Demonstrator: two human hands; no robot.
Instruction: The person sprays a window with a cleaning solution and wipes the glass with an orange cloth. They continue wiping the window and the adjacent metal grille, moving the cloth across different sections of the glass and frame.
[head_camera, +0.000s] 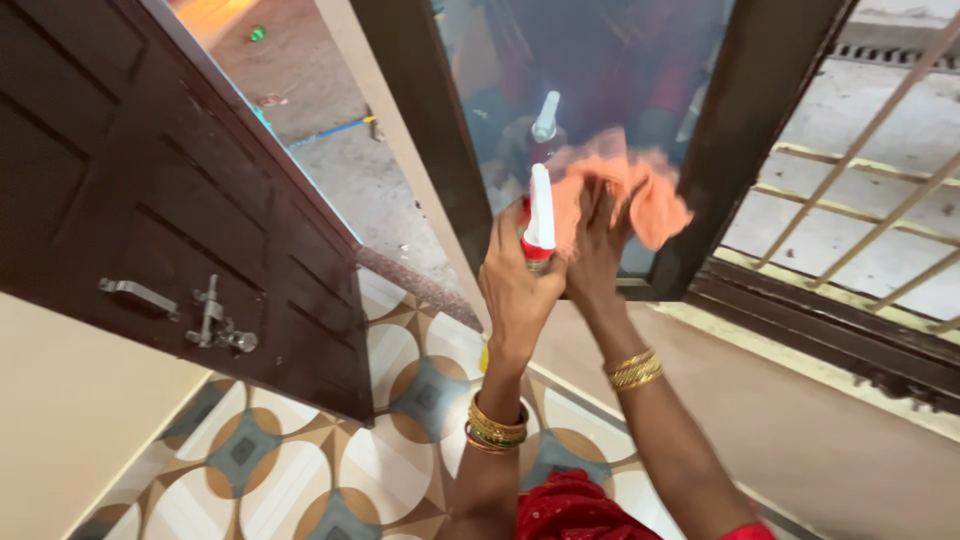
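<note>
Up against the far pane (600, 60), my left hand (515, 285) clamps a light, slick spray bottle (540, 215) by its neck, while my right hand (598, 250) presses flat a soft, limp orange cloth (650, 195).

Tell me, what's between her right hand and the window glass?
An orange cloth, pressed flat by the right hand against the glass, in the head view.

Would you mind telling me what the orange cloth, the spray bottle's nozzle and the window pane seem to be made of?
Orange cloth: soft woven fabric, matte, judging by how it crumples under the right hand.
Spray bottle's nozzle, held in the left hand: probably white plastic, smooth and slightly glossy.
Window pane: glass, since it mirrors the bottle and cloth.
</note>
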